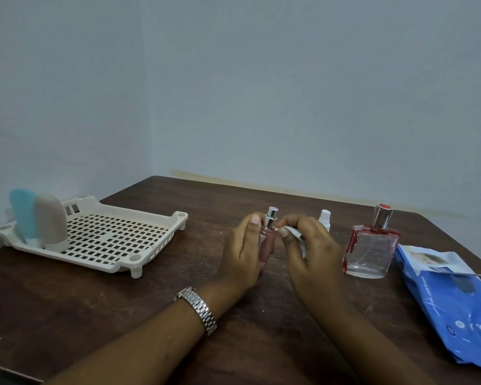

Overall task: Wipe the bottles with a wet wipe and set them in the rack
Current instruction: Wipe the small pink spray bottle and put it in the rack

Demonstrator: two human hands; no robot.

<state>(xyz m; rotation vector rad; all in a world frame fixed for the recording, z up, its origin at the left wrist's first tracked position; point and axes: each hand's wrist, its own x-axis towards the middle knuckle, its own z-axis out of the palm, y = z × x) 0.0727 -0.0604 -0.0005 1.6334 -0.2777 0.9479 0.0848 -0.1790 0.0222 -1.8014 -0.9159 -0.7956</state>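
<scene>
Near the middle of the frame, the left hand (245, 251) holds a slim pink bottle (269, 234) upright, fingers curled round its body and thumb up beside the silver spray top. The bottle's base is hidden behind the hand, so whether it touches the bench (178, 295) cannot be told. The right hand (313, 254) pinches a white wet wipe (297, 234) between thumb and fingertips and presses it against the bottle's neck, just below the silver top; more of the wipe is bunched under the curled fingers.

At the left of the frame a cream rack (156, 247) with a slotted floor stands on the bench. Two bottles stand in its far left end, caps down and touching side by side: a blue bottle (22, 215) and a grey bottle (52, 220).

Behind the right hand, partly hidden by it, a small white bottle (325, 218) stands on the bench. Right of that stands a square clear bottle (370, 248) with red edging and a silver cap with a red top. At the right edge lies a blue wipes pack (456, 309), its label flap peeled open. A metal watch (197, 309) sits on the left wrist.
</scene>
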